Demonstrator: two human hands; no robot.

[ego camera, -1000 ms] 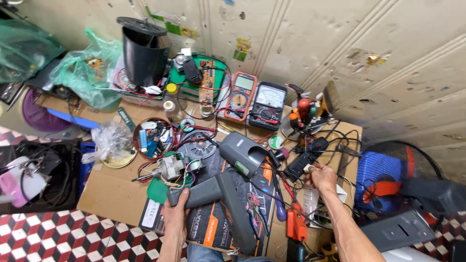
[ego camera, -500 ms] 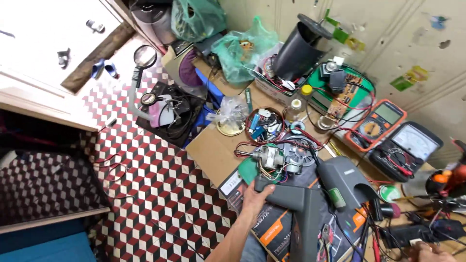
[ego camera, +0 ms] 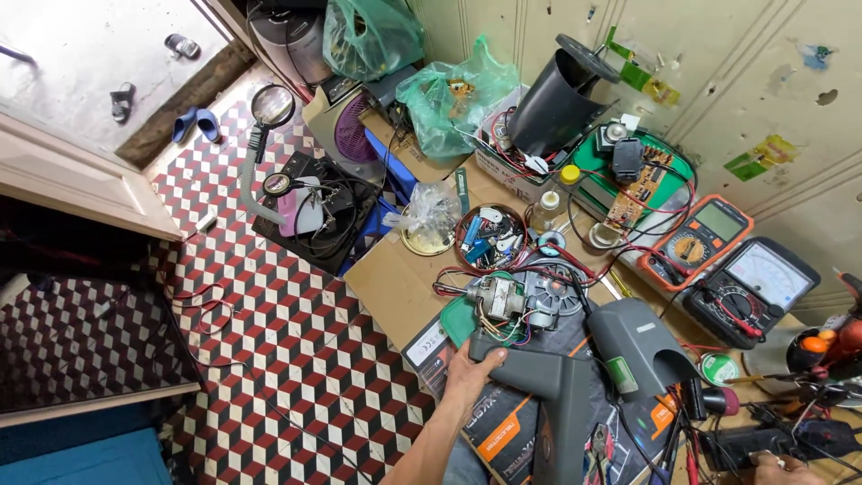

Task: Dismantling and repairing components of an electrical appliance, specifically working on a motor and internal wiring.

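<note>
The left hand (ego camera: 469,377) is clamped on the grey plastic housing (ego camera: 575,377) beside a small motor (ego camera: 503,301). The right hand (ego camera: 781,469) sits at the frame's edge; its grip can't be told

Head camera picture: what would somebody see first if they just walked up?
Probably the big grey appliance housing lying low in the middle, with the left hand gripping its end. Just above it sits a small motor in tangled wires. At the right edge lie two multimeters, orange and black.
</note>
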